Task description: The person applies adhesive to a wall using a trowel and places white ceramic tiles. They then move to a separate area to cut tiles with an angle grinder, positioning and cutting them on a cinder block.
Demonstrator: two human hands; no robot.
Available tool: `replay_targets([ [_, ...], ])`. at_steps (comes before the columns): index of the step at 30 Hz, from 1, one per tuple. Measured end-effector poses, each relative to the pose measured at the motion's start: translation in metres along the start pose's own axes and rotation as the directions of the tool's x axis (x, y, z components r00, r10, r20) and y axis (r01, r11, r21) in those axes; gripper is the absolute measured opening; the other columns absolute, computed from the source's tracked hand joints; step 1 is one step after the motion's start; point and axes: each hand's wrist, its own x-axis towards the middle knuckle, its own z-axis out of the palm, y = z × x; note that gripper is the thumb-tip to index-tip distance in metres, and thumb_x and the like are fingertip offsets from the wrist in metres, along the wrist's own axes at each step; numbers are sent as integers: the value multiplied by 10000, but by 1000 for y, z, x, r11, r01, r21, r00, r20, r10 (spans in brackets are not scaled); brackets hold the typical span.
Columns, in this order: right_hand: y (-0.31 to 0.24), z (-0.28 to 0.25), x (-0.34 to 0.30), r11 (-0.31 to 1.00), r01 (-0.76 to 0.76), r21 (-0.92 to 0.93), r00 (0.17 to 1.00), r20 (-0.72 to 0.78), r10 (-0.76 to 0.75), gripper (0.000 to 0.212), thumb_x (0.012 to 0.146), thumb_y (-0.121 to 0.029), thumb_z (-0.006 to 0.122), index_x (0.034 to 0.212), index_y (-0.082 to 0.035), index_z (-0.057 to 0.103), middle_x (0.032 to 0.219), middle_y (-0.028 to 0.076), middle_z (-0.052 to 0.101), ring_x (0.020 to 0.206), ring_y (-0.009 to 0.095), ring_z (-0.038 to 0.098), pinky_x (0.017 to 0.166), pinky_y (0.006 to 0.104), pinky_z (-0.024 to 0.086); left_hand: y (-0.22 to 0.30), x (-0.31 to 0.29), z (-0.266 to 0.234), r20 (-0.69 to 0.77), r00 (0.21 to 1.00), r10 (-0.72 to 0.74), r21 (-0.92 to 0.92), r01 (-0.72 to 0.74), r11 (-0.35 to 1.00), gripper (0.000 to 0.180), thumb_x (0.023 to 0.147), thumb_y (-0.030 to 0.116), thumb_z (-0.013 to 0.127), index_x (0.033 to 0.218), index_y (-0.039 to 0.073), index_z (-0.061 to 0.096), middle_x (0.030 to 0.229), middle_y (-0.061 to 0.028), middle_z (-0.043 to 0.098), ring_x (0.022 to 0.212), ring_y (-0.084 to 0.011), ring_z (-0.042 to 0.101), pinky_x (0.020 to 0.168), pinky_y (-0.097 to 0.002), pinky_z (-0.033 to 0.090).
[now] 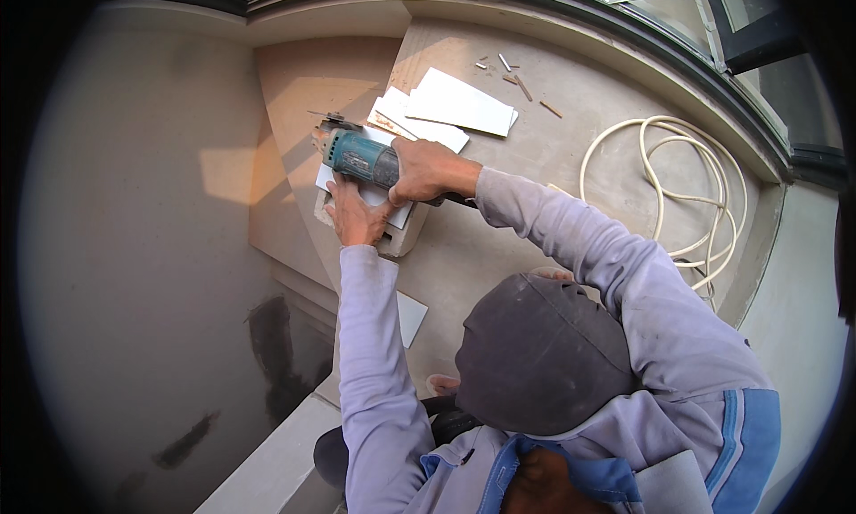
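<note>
My right hand point(432, 169) is closed round the black rear body of a teal angle grinder point(357, 156). The grinder lies sideways, its cutting disc point(328, 115) at the far left end, above a white tile point(397, 214). This tile rests on a pale block point(408, 238) with a hole in its side. My left hand point(355, 214) is closed over the tile's left part, fingers at its edge and thumb just below the grinder. The grinder and both hands hide much of the tile, and whether the disc touches it cannot be made out.
Several white tile pieces point(459, 102) lie overlapped beyond the grinder. Small brown and white scraps point(523, 88) are scattered farther back. A cream cable point(655, 171) lies coiled at the right. Another white piece point(411, 320) lies by my left sleeve. A ledge edge point(312, 197) drops away leftward.
</note>
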Motion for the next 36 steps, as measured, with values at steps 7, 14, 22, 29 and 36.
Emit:
replay_targets([
  [7, 4, 0, -1, 1000, 9, 14, 1000, -2, -9, 739, 614, -348, 784, 1150, 112, 566, 1066, 281, 665, 966, 359, 685, 813, 391, 545, 14, -3, -9, 61, 997, -47, 21, 45, 999, 1179, 562, 542, 856, 1510, 86, 322, 1600, -171, 241, 1491, -400, 138, 1169, -617, 105],
  [14, 4, 0, -4, 999, 33, 32, 999, 3, -33, 738, 610, -353, 775, 1133, 105, 526, 1012, 310, 644, 940, 399, 659, 828, 412, 518, 9, -3, -8, 50, 998, -45, 13, 44, 999, 1204, 543, 540, 861, 1515, 90, 311, 1607, -167, 222, 1493, -395, 131, 1172, -616, 98],
  [22, 8, 2, -5, 999, 35, 28, 999, -17, -35, 734, 599, -336, 771, 1131, 109, 532, 1011, 311, 646, 940, 402, 657, 825, 413, 519, 16, -2, -11, 52, 997, -51, -1, 51, 999, 1213, 514, 492, 879, 1516, 113, 310, 1601, -140, 245, 1485, -411, 148, 1168, -623, 112],
  [29, 7, -1, -11, 999, 40, 36, 999, -17, -39, 731, 590, -326, 770, 1132, 105, 533, 1004, 307, 649, 932, 401, 659, 814, 413, 521, 21, -5, -14, 39, 998, -59, -44, 61, 997, 1258, 491, 479, 886, 1527, 115, 273, 1584, -135, 280, 1477, -427, 164, 1167, -625, 113],
  [36, 9, 0, -12, 998, 41, 38, 999, -19, -41, 729, 584, -317, 765, 1132, 104, 533, 994, 306, 651, 922, 399, 663, 804, 413, 525, 16, -4, -12, 44, 997, -59, -14, 60, 998, 1289, 499, 490, 879, 1531, 63, 236, 1573, -155, 297, 1481, -407, 169, 1173, -610, 113],
])
